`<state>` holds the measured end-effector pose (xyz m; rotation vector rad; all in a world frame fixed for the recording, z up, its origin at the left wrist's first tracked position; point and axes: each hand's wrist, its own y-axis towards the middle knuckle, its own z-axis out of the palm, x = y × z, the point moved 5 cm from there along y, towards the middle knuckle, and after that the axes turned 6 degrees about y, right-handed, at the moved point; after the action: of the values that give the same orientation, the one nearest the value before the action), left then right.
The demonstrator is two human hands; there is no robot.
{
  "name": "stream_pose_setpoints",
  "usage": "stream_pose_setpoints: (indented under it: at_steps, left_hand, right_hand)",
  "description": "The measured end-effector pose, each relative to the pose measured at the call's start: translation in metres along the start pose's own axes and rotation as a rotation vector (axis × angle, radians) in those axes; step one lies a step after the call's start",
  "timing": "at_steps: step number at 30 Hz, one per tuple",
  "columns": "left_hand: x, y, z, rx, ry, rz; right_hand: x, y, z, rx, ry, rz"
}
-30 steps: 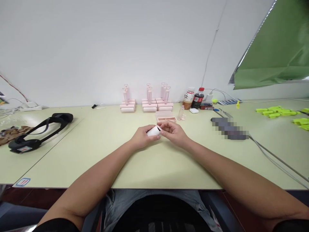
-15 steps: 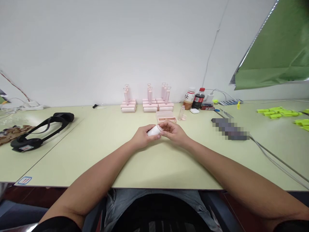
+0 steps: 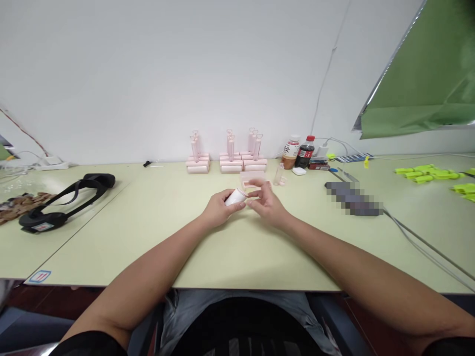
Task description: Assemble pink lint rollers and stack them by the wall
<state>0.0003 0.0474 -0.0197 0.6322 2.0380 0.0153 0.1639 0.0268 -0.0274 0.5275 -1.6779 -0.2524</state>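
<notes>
My left hand [image 3: 218, 208] is wrapped round a white cylindrical roll [image 3: 235, 198], which looks like a lint roller's paper roll. The roll tilts, its upper end turned toward the right. At that end is my right hand [image 3: 268, 203], its fingers curved and apart; whether a fingertip touches the roll's edge I cannot tell. Just beyond the hands lies an open pale pink case [image 3: 253, 176], partly covered by my right fingers. A small clear pinkish tube-like piece [image 3: 279, 174] stands to its right.
Along the wall sit pink cases [image 3: 231, 167] with upright pink handles [image 3: 231, 147] on them. Two drink bottles [image 3: 305, 152], a white box [image 3: 299, 171] and a blurred dark device [image 3: 354, 199] with a cable are to the right. A black headset [image 3: 67, 202] lies left; neon-yellow pieces [image 3: 430, 173] lie far right.
My right fingers have loosened from the roll's end and spread, with the index finger lifted. My left hand keeps the roll in nearly the same place.
</notes>
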Motion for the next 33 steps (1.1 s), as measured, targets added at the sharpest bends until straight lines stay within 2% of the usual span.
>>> stream_pose_setpoints:
  at_steps: [2,3,4,6,8,9,11,14,18,21,28,33]
  left_hand:
    - [0.001,0.0,0.001,0.011,0.0,-0.004]
    - [0.002,0.0,0.001,0.015,0.007,-0.011]
    - [0.003,0.0,0.001,0.016,0.016,-0.023]
    - [0.006,0.001,0.0,0.0,0.027,-0.05]
    - [0.008,0.001,-0.001,-0.019,0.012,-0.082]
    - [0.009,0.001,-0.001,-0.022,-0.011,-0.096]
    - [0.012,0.001,0.001,-0.02,-0.072,-0.125]
    - [0.014,0.001,0.0,-0.046,-0.144,-0.163]
    - [0.013,0.001,-0.004,-0.121,-0.15,-0.148]
    - [0.018,0.002,-0.006,-0.161,-0.153,-0.144]
    - [0.03,0.006,-0.007,-0.237,-0.272,-0.214]
    - [0.023,0.005,-0.012,-0.295,-0.399,-0.354]
  right_hand:
    - [0.0,0.0,0.007,0.155,-0.083,0.005]
    - [-0.001,0.001,0.006,0.176,-0.135,0.005]
    - [-0.001,0.003,0.002,0.148,-0.196,0.004]
    - [-0.003,0.01,-0.017,0.001,-0.352,0.021]
    - [-0.009,0.018,-0.042,-0.142,-0.555,0.101]
    - [-0.014,0.021,-0.053,-0.174,-0.679,0.174]
    - [-0.025,0.026,-0.073,-0.179,-0.828,0.303]
    - [-0.038,0.029,-0.086,-0.137,-0.875,0.369]
    - [-0.045,0.03,-0.082,-0.048,-0.902,0.392]
    - [-0.044,0.03,-0.078,-0.028,-0.919,0.408]
    - [-0.025,0.028,-0.073,-0.138,-0.926,0.385]
    - [-0.005,0.027,-0.062,-0.206,-0.919,0.238]
